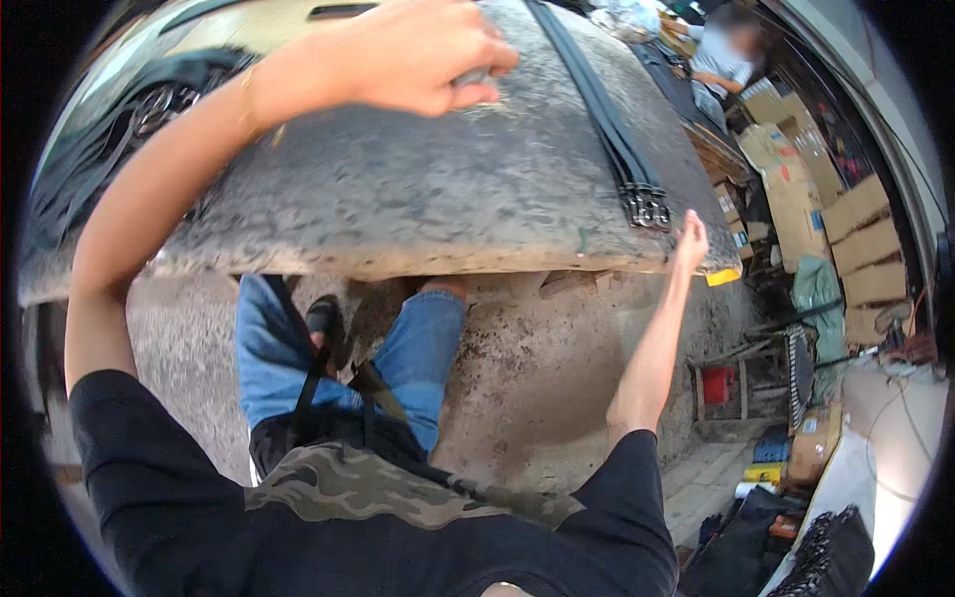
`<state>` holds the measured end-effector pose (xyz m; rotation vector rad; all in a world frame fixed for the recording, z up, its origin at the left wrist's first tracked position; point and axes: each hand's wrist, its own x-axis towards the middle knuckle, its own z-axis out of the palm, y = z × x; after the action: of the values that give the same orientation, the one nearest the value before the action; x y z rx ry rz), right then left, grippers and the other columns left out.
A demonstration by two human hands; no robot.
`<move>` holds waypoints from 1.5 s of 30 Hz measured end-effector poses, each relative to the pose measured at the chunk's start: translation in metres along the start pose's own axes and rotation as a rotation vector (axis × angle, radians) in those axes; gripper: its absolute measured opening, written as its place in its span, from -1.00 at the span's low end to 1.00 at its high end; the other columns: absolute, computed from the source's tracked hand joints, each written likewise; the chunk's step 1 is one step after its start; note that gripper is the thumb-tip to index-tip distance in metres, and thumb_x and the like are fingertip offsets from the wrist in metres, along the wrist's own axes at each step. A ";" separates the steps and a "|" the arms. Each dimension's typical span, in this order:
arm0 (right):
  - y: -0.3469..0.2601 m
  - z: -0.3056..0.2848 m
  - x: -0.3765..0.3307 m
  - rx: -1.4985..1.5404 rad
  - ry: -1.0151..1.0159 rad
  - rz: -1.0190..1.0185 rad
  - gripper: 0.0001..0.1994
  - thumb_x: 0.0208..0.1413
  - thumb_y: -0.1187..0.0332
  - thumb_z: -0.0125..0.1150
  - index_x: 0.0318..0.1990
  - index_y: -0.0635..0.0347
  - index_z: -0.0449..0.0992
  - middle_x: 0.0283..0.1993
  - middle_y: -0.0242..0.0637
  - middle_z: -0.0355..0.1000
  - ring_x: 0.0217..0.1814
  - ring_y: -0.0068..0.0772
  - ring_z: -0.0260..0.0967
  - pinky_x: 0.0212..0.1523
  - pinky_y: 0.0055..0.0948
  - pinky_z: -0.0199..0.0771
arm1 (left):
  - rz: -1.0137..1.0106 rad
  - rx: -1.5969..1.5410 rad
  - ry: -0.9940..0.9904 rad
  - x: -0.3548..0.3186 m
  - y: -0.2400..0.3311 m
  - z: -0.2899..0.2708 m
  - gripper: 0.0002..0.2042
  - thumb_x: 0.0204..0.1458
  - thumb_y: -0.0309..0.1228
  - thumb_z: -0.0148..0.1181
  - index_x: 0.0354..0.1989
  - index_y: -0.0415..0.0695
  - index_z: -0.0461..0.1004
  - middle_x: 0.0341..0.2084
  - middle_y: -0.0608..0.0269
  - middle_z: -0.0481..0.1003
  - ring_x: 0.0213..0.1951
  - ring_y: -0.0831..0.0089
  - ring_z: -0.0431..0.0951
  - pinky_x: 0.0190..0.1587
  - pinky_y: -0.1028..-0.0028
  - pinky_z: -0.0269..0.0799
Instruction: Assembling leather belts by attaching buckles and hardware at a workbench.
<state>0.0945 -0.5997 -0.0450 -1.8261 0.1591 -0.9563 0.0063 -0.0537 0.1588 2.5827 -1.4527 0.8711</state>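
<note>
Head cam: my left hand (423,55) is curled on something small and grey on the worn table (418,189), can't tell what. Right hand (690,242) spread at the edge, just beside the black straps (607,119)'s buckles (647,207). Looks like early days, straps untouched.

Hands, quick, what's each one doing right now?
Left hand: grip closed on a small grey object, resting on the worn grey table.
Right hand: open, holding nothing, at the table's near edge beside the black straps.

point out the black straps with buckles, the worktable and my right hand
black straps (607,119): head view, midway along the bands
worktable (418,199): head view, bare grey top
right hand (689,242): head view, middle of the hand at the table's front edge
</note>
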 end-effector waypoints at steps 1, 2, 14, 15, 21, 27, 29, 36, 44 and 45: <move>-0.011 -0.003 -0.008 -0.038 -0.003 -0.036 -0.69 0.23 0.23 0.30 -0.05 0.31 0.60 -0.09 -0.24 0.58 -0.06 -0.47 0.46 0.06 -0.46 0.41 | 0.014 0.057 0.080 -0.031 0.017 -0.011 -0.77 0.04 -0.29 0.26 -0.30 -0.18 0.44 -0.46 0.08 0.44 -0.31 0.06 0.52 -0.21 0.19 0.41; -0.021 -0.010 -0.016 -0.091 -0.083 -0.097 -0.70 0.22 0.25 0.30 -0.04 0.32 0.60 -0.11 -0.25 0.58 -0.07 -0.48 0.46 0.05 -0.46 0.41 | -0.057 0.018 0.071 -0.058 0.028 -0.010 -0.77 0.05 -0.29 0.26 -0.27 -0.17 0.45 -0.44 0.10 0.43 -0.30 0.08 0.50 -0.20 0.20 0.40; -0.168 0.059 -0.110 -0.746 -0.959 -0.106 -0.66 0.05 0.19 0.38 -0.18 0.30 0.66 -0.32 -0.06 0.62 -0.27 -0.24 0.61 -0.13 -0.29 0.53 | -0.600 -0.157 0.043 -0.205 0.078 0.087 -0.67 0.12 -0.18 0.19 -0.06 -0.13 0.54 -0.11 0.07 0.42 0.04 0.11 0.39 0.09 0.17 0.29; -0.169 0.062 -0.113 -0.747 -0.952 -0.108 -0.66 0.05 0.19 0.38 -0.18 0.30 0.66 -0.32 -0.06 0.62 -0.27 -0.24 0.61 -0.13 -0.29 0.53 | -0.602 -0.182 0.038 -0.206 0.076 0.086 -0.67 0.11 -0.17 0.19 -0.06 -0.13 0.54 -0.10 0.07 0.43 0.05 0.11 0.39 0.11 0.17 0.29; -0.166 0.071 -0.108 -0.890 -0.920 -0.174 -0.82 -0.03 0.39 0.39 -0.30 0.31 0.65 -0.38 -0.13 0.62 -0.28 -0.40 0.59 -0.22 -0.38 0.52 | -0.569 -0.190 0.097 -0.210 0.075 0.088 -0.66 0.10 -0.15 0.19 -0.08 -0.12 0.54 -0.10 0.06 0.43 0.05 0.09 0.39 0.15 0.13 0.28; -0.196 0.058 -0.090 -0.620 -0.738 -0.045 -0.84 -0.01 0.48 0.37 -0.24 0.26 0.60 -0.40 -0.32 0.57 -0.34 -0.55 0.47 -0.25 -0.48 0.46 | -0.593 -0.262 0.136 -0.213 0.078 0.090 -0.66 0.08 -0.16 0.22 -0.09 -0.13 0.54 -0.09 0.06 0.44 0.05 0.11 0.39 0.18 0.12 0.26; -0.208 0.058 -0.086 -0.605 -0.758 -0.027 -0.84 0.02 0.52 0.33 -0.21 0.28 0.57 -0.39 -0.39 0.54 -0.35 -0.60 0.43 -0.26 -0.52 0.43 | -0.590 -0.266 0.137 -0.216 0.076 0.088 -0.66 0.08 -0.16 0.22 -0.09 -0.13 0.53 -0.10 0.06 0.44 0.05 0.11 0.40 0.18 0.12 0.26; -0.238 0.048 -0.096 -0.446 -0.663 0.115 -0.74 0.07 0.54 0.28 -0.06 0.27 0.65 -0.34 -0.44 0.55 -0.34 -0.68 0.38 -0.28 -0.59 0.38 | -0.593 -0.258 0.227 -0.216 0.074 0.095 -0.67 0.07 -0.18 0.24 -0.10 -0.13 0.52 -0.13 0.08 0.44 0.04 0.12 0.41 0.18 0.13 0.27; -0.191 0.044 -0.118 -0.421 -0.544 0.090 -0.73 0.08 0.43 0.39 -0.07 0.32 0.64 -0.24 -0.30 0.61 -0.24 -0.58 0.49 -0.17 -0.57 0.45 | -0.618 -0.295 0.137 -0.215 0.073 0.086 -0.67 0.06 -0.18 0.25 -0.11 -0.14 0.54 -0.11 0.07 0.45 0.04 0.12 0.41 0.17 0.14 0.28; -0.184 0.041 -0.121 -0.412 -0.541 0.103 -0.73 0.08 0.43 0.39 -0.07 0.32 0.64 -0.24 -0.30 0.61 -0.24 -0.58 0.49 -0.17 -0.57 0.45 | -0.618 -0.309 0.131 -0.214 0.073 0.085 -0.67 0.06 -0.18 0.25 -0.11 -0.15 0.54 -0.10 0.06 0.45 0.04 0.11 0.41 0.17 0.14 0.27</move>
<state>-0.0166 -0.4227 0.0359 -2.3650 0.1161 -0.3433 -0.0996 0.0442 -0.0344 2.4422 -0.6194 0.6454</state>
